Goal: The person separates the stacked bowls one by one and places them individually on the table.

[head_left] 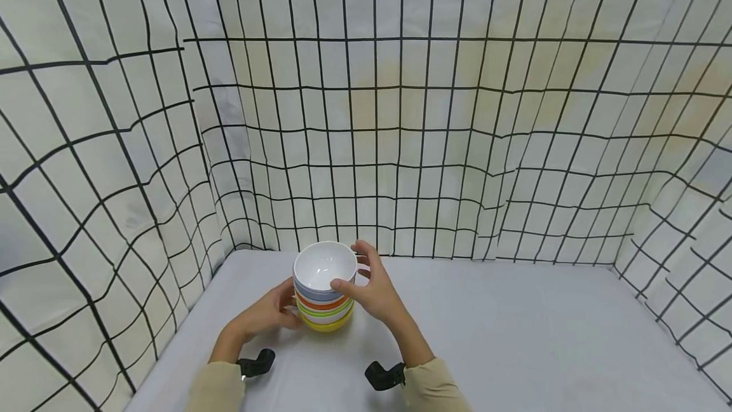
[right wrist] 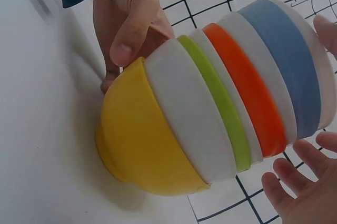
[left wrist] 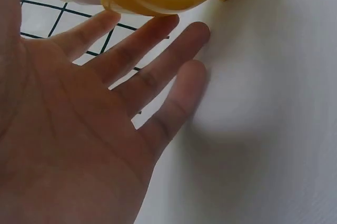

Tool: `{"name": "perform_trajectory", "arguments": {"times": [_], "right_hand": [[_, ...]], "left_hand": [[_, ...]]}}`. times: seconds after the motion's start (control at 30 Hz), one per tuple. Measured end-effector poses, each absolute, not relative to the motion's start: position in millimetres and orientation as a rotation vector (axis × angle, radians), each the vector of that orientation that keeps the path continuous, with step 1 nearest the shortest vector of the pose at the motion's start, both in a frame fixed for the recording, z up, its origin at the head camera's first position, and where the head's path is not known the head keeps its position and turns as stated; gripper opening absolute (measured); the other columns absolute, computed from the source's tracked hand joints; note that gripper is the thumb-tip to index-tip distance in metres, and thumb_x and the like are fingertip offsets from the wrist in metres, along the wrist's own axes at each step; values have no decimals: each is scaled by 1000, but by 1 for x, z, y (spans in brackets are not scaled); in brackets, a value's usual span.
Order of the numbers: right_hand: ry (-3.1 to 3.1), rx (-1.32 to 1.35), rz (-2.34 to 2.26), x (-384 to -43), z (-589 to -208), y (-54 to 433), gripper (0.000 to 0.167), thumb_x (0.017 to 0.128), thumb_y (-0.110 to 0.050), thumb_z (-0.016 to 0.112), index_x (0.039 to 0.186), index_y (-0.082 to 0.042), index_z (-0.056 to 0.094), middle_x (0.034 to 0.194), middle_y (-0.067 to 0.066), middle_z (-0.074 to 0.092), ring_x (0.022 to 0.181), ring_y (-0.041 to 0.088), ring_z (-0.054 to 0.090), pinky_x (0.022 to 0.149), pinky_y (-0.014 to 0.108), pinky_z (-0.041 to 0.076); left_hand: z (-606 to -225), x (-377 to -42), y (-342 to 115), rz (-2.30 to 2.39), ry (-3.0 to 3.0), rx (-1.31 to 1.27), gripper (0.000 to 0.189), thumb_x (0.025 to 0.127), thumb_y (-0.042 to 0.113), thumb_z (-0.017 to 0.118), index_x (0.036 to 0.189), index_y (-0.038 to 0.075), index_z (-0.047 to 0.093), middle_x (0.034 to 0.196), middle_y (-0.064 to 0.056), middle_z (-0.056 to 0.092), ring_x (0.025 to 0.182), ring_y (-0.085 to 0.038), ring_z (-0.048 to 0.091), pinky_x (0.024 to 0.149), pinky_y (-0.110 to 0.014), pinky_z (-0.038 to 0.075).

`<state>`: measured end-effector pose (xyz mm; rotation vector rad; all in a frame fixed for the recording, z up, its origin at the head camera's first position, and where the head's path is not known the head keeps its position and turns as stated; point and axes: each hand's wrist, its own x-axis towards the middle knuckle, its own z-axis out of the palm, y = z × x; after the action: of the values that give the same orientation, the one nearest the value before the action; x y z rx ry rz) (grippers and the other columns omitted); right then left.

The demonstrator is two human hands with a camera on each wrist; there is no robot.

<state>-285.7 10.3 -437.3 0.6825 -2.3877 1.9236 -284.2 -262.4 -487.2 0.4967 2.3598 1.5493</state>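
Observation:
A stack of several nested bowls stands upright on the table, its white-lined top bowl [head_left: 325, 264] facing up. From the base, the right wrist view shows a yellow bowl [right wrist: 147, 134], then green [right wrist: 218, 105], orange [right wrist: 245, 92] and blue [right wrist: 289, 63] bands with white between. My left hand [head_left: 265, 311] is at the stack's lower left side; in the left wrist view its extended fingers [left wrist: 147, 77] reach up to the yellow bowl. Around the top bowl's right side, my right hand [head_left: 374, 288] has its fingers spread, the thumb over the near rim. Firm contact there is unclear.
A white cloth-covered table [head_left: 532, 323] spreads to the right of the stack. White walls with a black grid [head_left: 423, 164] enclose its back and sides. Dark wrist-worn cameras [head_left: 257, 363] sit below both hands.

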Motion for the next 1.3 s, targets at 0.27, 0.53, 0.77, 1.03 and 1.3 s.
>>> {"name": "perform_trajectory", "arguments": {"times": [0.27, 0.53, 0.77, 1.03, 1.3], "right_hand": [[-2464, 717, 1943, -284, -442, 2, 105, 81, -49, 84, 162, -25, 21, 158, 7, 41, 145, 39, 42, 115, 60, 42], [-2461, 738, 1955, -282, -443, -3, 107, 81, -44, 85, 162, -24, 19, 156, 7, 43, 142, 40, 44, 111, 59, 46], [-2433, 725, 2000, -282, -442, -5, 109, 80, -44, 86, 162, -23, 18, 154, 6, 45, 142, 35, 44, 112, 58, 44], [-2357, 725, 2076, -284, -445, -10, 108, 80, -33, 88, 161, -23, 16, 152, 6, 47, 138, 27, 50, 115, 53, 44], [-2300, 708, 2151, -281, -443, -14, 106, 78, -29, 89, 159, -25, 21, 149, 3, 49, 135, 25, 52, 113, 51, 46]], "left_hand": [[-495, -284, -255, 1549, 2341, 560, 91, 75, 14, 89, 150, 11, 39, 140, -11, 59, 127, -25, 55, 112, -42, 43], [-501, -284, -249, 1577, 2330, 501, 99, 74, 17, 92, 153, 13, 33, 145, -11, 55, 137, -31, 48, 123, -64, 26], [-502, -286, -247, 1595, 2331, 482, 99, 72, 17, 93, 153, 16, 36, 145, -10, 55, 140, -34, 44, 123, -68, 21], [-502, -289, -245, 1601, 2334, 572, 92, 75, 15, 91, 150, 12, 39, 143, -12, 57, 134, -27, 50, 123, -65, 25], [-506, -288, -247, 1624, 2320, 554, 95, 75, 13, 90, 153, 13, 36, 146, -13, 54, 140, -32, 44, 125, -66, 20]]}}
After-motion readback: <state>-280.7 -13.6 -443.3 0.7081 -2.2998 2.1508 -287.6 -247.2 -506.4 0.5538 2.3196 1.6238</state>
